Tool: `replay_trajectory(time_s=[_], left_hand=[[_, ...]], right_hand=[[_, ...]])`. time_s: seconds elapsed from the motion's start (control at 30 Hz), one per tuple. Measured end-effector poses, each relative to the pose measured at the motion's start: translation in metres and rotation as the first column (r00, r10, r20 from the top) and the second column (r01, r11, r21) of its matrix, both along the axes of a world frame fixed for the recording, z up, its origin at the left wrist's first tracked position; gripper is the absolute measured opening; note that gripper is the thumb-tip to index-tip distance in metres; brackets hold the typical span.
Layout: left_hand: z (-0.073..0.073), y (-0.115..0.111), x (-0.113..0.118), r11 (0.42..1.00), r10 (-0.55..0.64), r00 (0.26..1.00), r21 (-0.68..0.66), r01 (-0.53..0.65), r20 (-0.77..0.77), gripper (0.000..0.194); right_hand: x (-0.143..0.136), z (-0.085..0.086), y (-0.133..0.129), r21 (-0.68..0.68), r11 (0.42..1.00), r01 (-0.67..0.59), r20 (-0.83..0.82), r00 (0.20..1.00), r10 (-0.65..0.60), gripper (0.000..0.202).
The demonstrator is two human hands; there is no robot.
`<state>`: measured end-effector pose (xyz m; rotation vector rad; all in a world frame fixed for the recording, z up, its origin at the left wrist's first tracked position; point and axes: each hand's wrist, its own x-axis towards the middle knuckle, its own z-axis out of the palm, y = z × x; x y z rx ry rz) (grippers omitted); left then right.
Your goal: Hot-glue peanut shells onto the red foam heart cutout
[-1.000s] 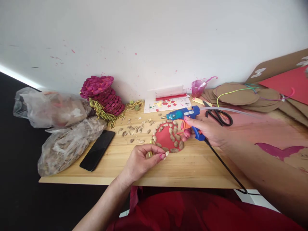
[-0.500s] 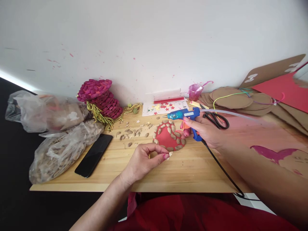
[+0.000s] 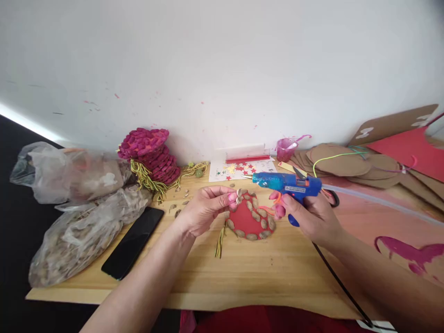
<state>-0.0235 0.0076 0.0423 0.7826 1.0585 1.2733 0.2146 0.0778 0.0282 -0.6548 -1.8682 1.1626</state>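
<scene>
Between the thumb and fingertips of my left hand (image 3: 206, 208) is a small, pale nut shell (image 3: 239, 196), raised over the left rim of a red disc (image 3: 243, 219). Brown nut shells line the disc's edge and curve across its middle. My right hand (image 3: 312, 215) grips a blue hot glue gun (image 3: 287, 182), its metal nozzle pointing left, close to the held shell but apart from it. A clear glue stick (image 3: 378, 201) runs out of its back. An orange cord (image 3: 268, 208) reaches from the disc to my right fingers. A yellow-green tassel (image 3: 219, 243) hangs from the disc's left side.
A phone (image 3: 133, 243) and shell-filled plastic bags (image 3: 90, 236) lie left. Stacked magenta discs (image 3: 152, 152) stand behind, beside star cutouts (image 3: 239, 169) on white paper. A purple cup (image 3: 286, 149), scissors (image 3: 333, 198) and cardboard rounds (image 3: 340, 159) are at right. The gun's black cable (image 3: 342, 282) crosses the table edge.
My left hand has lifted the shell up and away from the disc's front edge. The glue gun has moved right and slightly down. The tassel has come into sight, and the view has shifted.
</scene>
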Motion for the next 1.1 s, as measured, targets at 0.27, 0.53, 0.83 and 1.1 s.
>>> replay_trajectory(time_s=[0.27, 0.53, 0.83, 1.1], left_hand=[[-0.027, 0.011, -0.009, 0.998, -0.03, 0.982, -0.048, 0.04, 0.188, 0.025], [-0.029, 0.014, -0.016, 0.999, -0.013, 0.986, -0.028, 0.018, 0.167, 0.023], [-0.029, 0.014, -0.013, 0.999, 0.005, 0.991, -0.052, 0.001, 0.131, 0.027], [-0.028, 0.013, -0.011, 0.998, 0.021, 0.989, -0.06, -0.013, 0.149, 0.028]], right_hand=[[0.0, 0.001, -0.004, 0.197, 0.98, 0.011, 0.017, 1.0, -0.014, 0.016], [-0.004, 0.007, -0.01, 0.281, 0.959, -0.03, 0.085, 0.996, 0.006, 0.021], [-0.005, 0.007, -0.01, 0.312, 0.95, -0.016, 0.125, 0.992, -0.024, 0.022], [-0.004, 0.007, -0.011, 0.332, 0.943, -0.019, 0.149, 0.988, -0.032, 0.025]])
